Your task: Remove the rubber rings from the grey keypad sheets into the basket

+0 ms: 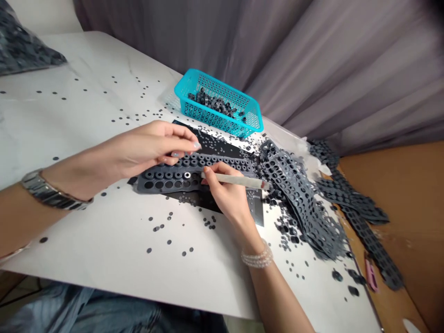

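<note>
A dark grey rubber strip (147,186) with rows of round rings and holes lies across a black sheet (255,216). One spot in a ring (187,175) shows white. My right hand (227,189) grips a pale flat stick (239,180), its left end over the strip. Above the strip's far edge is my left hand (168,143), thumb and fingers pinched together; whether anything small sits between them I cannot make out. Small dark discs (169,242) are scattered around the sheet.
A turquoise basket (218,121) holding dark rings stands behind the strip. Punched grey sheets (294,185) are heaped at the right, with more strips (371,245) and a pink-handled cutter (370,274) beyond. A clear bag of dark pieces (24,48) lies at the far left.
</note>
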The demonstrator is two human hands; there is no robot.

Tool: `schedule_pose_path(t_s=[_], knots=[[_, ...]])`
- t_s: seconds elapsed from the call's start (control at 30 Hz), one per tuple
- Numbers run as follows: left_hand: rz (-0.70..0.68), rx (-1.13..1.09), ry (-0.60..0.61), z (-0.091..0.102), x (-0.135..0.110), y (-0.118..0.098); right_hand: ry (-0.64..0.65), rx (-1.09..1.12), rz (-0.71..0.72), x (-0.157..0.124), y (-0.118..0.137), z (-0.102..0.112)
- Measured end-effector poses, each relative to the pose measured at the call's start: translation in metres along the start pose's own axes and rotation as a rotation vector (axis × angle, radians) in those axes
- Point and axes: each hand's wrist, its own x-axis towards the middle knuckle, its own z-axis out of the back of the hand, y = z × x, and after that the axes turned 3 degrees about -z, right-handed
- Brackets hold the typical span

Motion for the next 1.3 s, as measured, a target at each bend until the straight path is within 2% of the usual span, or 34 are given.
schedule_pose_path(t_s=[0.1, 0.17, 0.27, 0.33, 0.43, 0.5, 0.57, 0.67, 0.73, 0.87, 1.03, 1.1, 1.2, 1.3], knots=[[0.153, -0.425, -0.025, 0.004, 0.008, 0.008, -0.042, 0.131, -0.040, -0.001, 0.001, 0.006], [0.242, -0.598, -0.003, 0.003, 0.011, 0.015, -0.081, 0.174, -0.048, -0.002, 0.005, 0.010], [0.307, -0.707, 0.029, -0.001, 0.012, 0.020, -0.105, 0.181, -0.049, -0.004, 0.010, 0.013], [0.277, -0.708, 0.029, -0.003, 0.011, 0.019, -0.107, 0.179, -0.052, -0.004, 0.010, 0.012], [0.186, -0.524, 0.052, -0.005, 0.007, 0.015, -0.085, 0.191, -0.063, -0.004, 0.006, 0.007], [0.121, -0.232, 0.100, -0.003, 0.004, 0.014, -0.043, 0.185, -0.067, -0.004, 0.002, 0.004], [0.034, 0.157, 0.116, -0.001, -0.001, 0.015, -0.004, 0.150, -0.057, -0.005, 0.001, 0.000], [-0.136, 0.657, 0.031, 0.004, -0.006, 0.020, 0.026, 0.072, -0.022, -0.007, 0.002, -0.003], [-0.224, 0.832, 0.004, 0.006, -0.008, 0.026, 0.045, 0.018, -0.002, -0.008, 0.004, -0.003], [-0.291, 0.934, 0.047, 0.003, -0.010, 0.037, 0.065, -0.043, 0.021, -0.007, 0.005, -0.004], [-0.339, 0.901, -0.015, -0.009, -0.012, 0.042, 0.062, -0.051, 0.038, -0.006, 0.006, -0.006], [-0.341, 0.908, 0.002, -0.011, -0.012, 0.042, 0.060, -0.065, 0.045, -0.007, 0.008, -0.007], [-0.316, 0.886, 0.099, -0.007, -0.008, 0.035, 0.050, -0.107, 0.054, -0.008, 0.012, -0.008], [-0.211, 0.736, 0.302, 0.005, -0.006, 0.018, 0.031, -0.115, 0.041, -0.007, 0.012, -0.011]])
